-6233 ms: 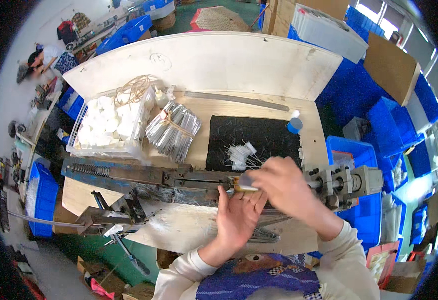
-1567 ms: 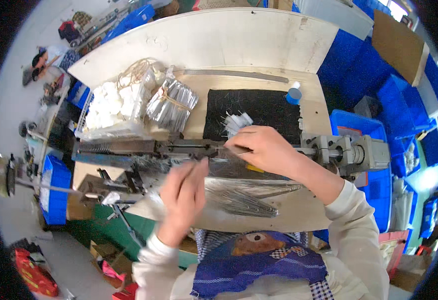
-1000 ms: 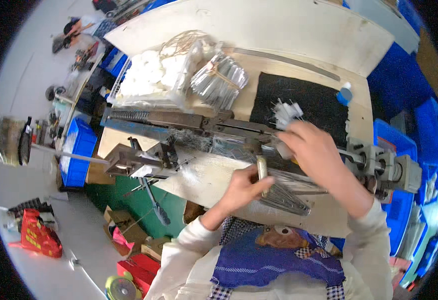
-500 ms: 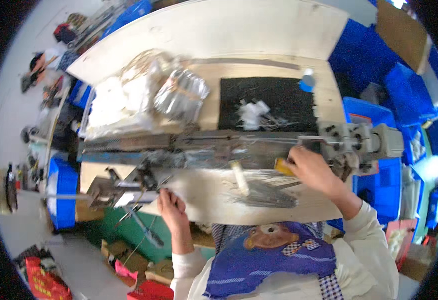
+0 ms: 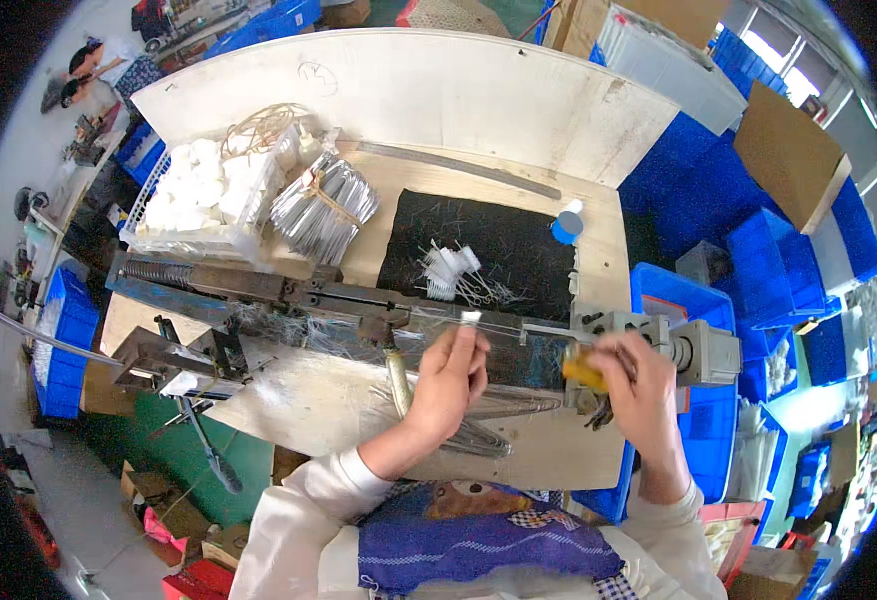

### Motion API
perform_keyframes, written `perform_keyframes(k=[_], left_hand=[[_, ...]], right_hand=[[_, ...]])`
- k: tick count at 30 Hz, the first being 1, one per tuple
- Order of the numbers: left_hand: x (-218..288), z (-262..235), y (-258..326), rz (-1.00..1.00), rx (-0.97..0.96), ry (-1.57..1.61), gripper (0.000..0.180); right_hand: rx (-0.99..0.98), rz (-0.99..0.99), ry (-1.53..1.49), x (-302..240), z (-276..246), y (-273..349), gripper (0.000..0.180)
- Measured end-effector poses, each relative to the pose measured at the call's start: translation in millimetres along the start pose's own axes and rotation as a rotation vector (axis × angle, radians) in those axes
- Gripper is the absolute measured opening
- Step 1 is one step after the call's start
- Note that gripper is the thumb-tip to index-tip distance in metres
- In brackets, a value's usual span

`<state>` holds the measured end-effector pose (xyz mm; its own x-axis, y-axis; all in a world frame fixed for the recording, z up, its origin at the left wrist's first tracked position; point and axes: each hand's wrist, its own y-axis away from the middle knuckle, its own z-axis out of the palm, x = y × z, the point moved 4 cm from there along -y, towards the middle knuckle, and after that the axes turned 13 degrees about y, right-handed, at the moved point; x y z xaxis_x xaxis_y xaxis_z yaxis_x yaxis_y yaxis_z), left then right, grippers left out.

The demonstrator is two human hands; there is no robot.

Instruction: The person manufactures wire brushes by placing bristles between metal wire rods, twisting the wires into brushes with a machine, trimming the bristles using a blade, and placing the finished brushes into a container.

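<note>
My left hand (image 5: 447, 385) is closed in a pinch over the front of a long metal machine bed (image 5: 259, 312). A small white tuft (image 5: 471, 317) shows at its fingertips, close to a thin wire running along the bed. My right hand (image 5: 642, 390) is closed and blurred beside the machine's right-hand head (image 5: 707, 356). A yellow thing (image 5: 585, 370) sits at its fingers; its kind is smeared by motion. Between bed and table edge lies a bundle of looped wires (image 5: 484, 432), next to a lever with a pale handle (image 5: 397, 382).
Several small white brushes (image 5: 451, 272) lie on a black mat (image 5: 414, 222) with a blue-capped bottle (image 5: 567, 226). Behind the bed stand a white basket (image 5: 139, 236) of white pieces and a banded silver bundle (image 5: 324, 208). A metal fixture (image 5: 164, 360) is at left, blue bins (image 5: 774, 265) at right.
My left hand has moved right and up from the left fixture to the middle of the bed, with the white tuft now showing. My right hand stays by the machine head. The view has shifted.
</note>
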<state>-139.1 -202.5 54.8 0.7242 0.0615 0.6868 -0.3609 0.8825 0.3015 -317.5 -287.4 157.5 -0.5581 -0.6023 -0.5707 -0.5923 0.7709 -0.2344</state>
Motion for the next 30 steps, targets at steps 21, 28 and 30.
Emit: perform_keyframes(k=[21, 28, 30], left_hand=[[6, 14, -5, -0.089, -0.26, 0.491, 0.076], [26, 2, 1, -0.184, -0.264, 0.821, 0.085], [26, 1, 8, -0.194, -0.265, 0.807, 0.084]], right_hand=[[-0.685, -0.313, -0.009, -35, 90, -106, 0.036], [-0.033, -0.48, 0.452, -49, 66, -76, 0.035], [-0.096, -0.678, 0.273, -77, 87, -46, 0.028]])
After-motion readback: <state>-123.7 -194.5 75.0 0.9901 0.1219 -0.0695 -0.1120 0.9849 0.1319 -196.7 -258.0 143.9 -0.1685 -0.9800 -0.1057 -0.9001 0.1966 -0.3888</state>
